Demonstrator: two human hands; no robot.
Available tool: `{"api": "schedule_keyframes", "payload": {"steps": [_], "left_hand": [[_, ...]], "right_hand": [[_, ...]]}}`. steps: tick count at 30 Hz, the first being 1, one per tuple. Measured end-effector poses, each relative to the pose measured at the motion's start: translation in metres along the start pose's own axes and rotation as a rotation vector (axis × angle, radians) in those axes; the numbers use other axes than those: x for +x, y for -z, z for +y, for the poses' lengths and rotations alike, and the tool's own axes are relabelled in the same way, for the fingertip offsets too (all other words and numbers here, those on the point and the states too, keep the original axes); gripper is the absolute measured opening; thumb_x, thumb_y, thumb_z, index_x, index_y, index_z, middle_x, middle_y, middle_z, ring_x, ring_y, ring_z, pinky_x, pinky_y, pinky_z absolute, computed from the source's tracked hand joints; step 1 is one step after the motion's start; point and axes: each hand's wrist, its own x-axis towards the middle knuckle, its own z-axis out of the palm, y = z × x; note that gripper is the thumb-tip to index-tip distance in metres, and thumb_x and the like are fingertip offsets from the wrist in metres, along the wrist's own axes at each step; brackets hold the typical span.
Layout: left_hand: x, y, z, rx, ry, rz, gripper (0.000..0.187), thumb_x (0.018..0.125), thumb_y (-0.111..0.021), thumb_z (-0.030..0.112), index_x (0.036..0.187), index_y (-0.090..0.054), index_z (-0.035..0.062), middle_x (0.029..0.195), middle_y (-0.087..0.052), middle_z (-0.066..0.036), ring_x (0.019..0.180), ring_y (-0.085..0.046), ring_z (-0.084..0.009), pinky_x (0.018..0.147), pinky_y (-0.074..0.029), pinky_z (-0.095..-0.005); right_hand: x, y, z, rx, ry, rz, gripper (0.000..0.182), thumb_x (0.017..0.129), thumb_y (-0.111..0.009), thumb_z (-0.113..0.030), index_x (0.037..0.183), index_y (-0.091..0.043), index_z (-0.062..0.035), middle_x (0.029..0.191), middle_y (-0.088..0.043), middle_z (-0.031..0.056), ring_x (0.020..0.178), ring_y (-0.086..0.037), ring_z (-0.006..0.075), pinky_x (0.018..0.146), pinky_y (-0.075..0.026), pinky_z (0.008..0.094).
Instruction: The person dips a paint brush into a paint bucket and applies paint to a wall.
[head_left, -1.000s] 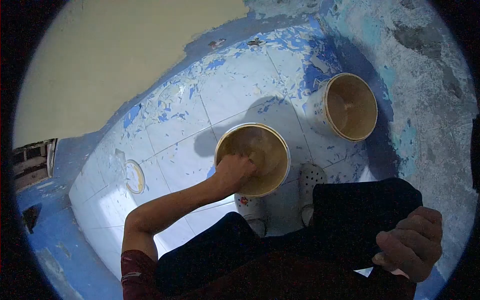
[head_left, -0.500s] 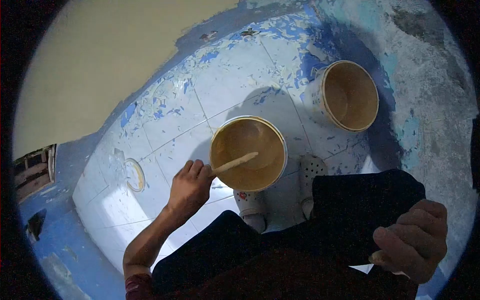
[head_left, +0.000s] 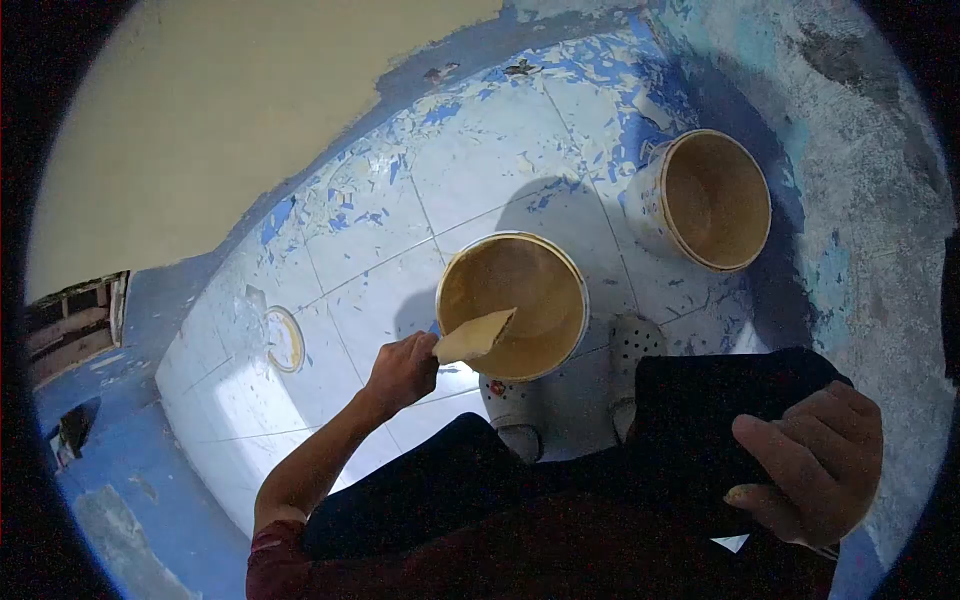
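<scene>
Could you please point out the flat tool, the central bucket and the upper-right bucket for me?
Flat tool [head_left: 478, 337]: head view, on the middle of its coated blade.
Central bucket [head_left: 556, 290]: head view, on its inner wall, right side.
Upper-right bucket [head_left: 738, 195]: head view, on its inner wall, right side.

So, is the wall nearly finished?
Only partway, it seems: the smooth cream wall looks coated. The left hand holds a coated flat tool over the middle bucket's edge. The patchy grey-blue wall looks left to do.
</scene>
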Motion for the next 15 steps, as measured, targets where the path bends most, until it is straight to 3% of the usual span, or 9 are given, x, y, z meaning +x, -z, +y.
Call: {"api": "schedule_keyframes", "payload": {"steps": [7, 9, 11, 12, 15], "left_hand": [[-0.005, -0.001, -0.009, -0.099, 0.006, -0.008, 0.020, 0.073, -0.059, -0.003, 0.090, -0.048, 0.0013, 0.069, -0.054, -0.012, 0.056, -0.057, -0.0295, 0.047, -0.048, -0.0385], [-0.002, 0.006, -0.005, -0.116, -0.022, -0.055, 0.016, 0.076, -0.057, 0.000, 0.090, -0.050, 0.0017, 0.071, -0.056, -0.014, 0.059, -0.059, -0.0314, 0.050, -0.049, -0.0408], [-0.001, 0.006, 0.000, -0.032, 0.078, -0.110, 0.031, 0.069, -0.059, -0.001, 0.100, -0.053, 0.0016, 0.080, -0.060, -0.016, 0.065, -0.061, -0.0367, 0.057, -0.051, -0.0445], [0.002, 0.005, -0.002, -0.007, 0.189, -0.295, 0.029, 0.071, -0.059, 0.004, 0.100, -0.052, 0.0022, 0.079, -0.060, -0.016, 0.066, -0.062, -0.0367, 0.058, -0.051, -0.0465], [0.001, 0.009, -0.002, -0.085, 0.153, -0.269, 0.025, 0.073, -0.060, 0.008, 0.097, -0.053, 0.0031, 0.080, -0.060, -0.015, 0.072, -0.062, -0.0363, 0.062, -0.052, -0.0464]], "right_hand": [[-0.007, -0.003, 0.001, -0.031, -0.004, 0.053, 0.041, 0.089, -0.059, -0.042, 0.102, -0.063, -0.0036, 0.058, -0.054, 0.0026, 0.053, -0.051, 0.0140, 0.053, -0.040, 0.0324], [-0.008, -0.004, 0.002, 0.014, -0.006, 0.068, 0.039, 0.088, -0.061, -0.041, 0.101, -0.064, -0.0041, 0.059, -0.054, 0.0021, 0.052, -0.051, 0.0142, 0.053, -0.040, 0.0326], [-0.007, -0.005, 0.001, 0.016, 0.002, 0.092, 0.039, 0.086, -0.063, -0.040, 0.100, -0.064, -0.0040, 0.059, -0.055, 0.0027, 0.052, -0.051, 0.0150, 0.052, -0.039, 0.0329], [-0.005, -0.004, 0.000, 0.025, -0.002, 0.111, 0.039, 0.084, -0.065, -0.040, 0.100, -0.065, -0.0039, 0.059, -0.055, 0.0033, 0.051, -0.051, 0.0157, 0.052, -0.039, 0.0332], [-0.001, 0.004, -0.001, -0.025, 0.032, 0.092, 0.041, 0.079, -0.069, -0.039, 0.099, -0.065, -0.0031, 0.061, -0.057, 0.0049, 0.051, -0.052, 0.0176, 0.052, -0.039, 0.0333]]}}
